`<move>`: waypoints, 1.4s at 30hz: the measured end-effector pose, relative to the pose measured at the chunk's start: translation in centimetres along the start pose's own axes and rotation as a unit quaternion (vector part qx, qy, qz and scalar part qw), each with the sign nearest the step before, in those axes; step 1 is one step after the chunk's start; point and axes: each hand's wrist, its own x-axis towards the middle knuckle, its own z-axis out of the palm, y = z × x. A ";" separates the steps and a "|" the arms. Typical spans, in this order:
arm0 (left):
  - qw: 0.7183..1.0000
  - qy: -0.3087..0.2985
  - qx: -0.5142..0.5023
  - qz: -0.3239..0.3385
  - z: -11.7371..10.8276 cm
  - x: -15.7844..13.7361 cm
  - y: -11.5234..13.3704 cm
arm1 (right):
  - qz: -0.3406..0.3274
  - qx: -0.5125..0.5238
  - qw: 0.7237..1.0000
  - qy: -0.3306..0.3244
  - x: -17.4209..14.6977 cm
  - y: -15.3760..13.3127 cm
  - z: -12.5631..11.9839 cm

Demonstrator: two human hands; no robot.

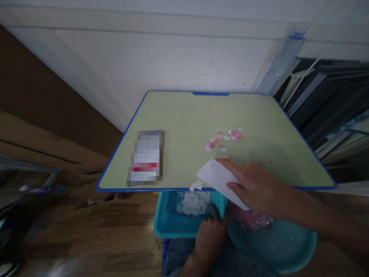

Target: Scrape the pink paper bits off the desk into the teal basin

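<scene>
My right hand (pixel 256 182) is closed on a white card (pixel 220 179), thumb on top, held slanting across the near edge of the table. Small white paper squares (pixel 196 186) lie at the table's edge by the card's left end. Farther back are scattered white and pink bits (pixel 213 143). Beneath that edge, a turquoise tray (pixel 170 229) holds a heap of white pieces (pixel 193 204). At the tray's right side my left hand (pixel 210 234) grips its wall, one finger inside and another outside.
The pale green table (pixel 184 115) has a blue rim and stands against a white wall. On its left lies a flat, blurred-out rectangular object (pixel 146 157). A round turquoise basin (pixel 291 242) with a clear bag of pink pieces (pixel 250 218) sits at the lower right.
</scene>
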 end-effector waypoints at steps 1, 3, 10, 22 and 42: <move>1.000 -0.001 0.003 0.000 0.1 0.0 0.0 | 0.009 -0.009 1.000 0.011 -0.1 0.2 -0.1; 1.000 -0.001 0.008 0.000 0.2 0.0 0.0 | 0.022 -0.022 0.999 0.020 -0.3 0.6 -0.2; 1.000 0.002 0.011 -0.001 0.4 0.0 0.0 | -0.035 -0.002 0.998 -0.049 -0.3 -1.0 -0.3; 1.000 -0.029 0.004 0.001 -0.3 0.1 -0.2 | 0.078 -0.086 0.993 0.038 2.0 9.0 -4.5; 1.000 -0.025 0.006 -0.003 0.0 0.0 -0.1 | 0.008 -0.062 0.998 0.019 2.0 4.1 -3.4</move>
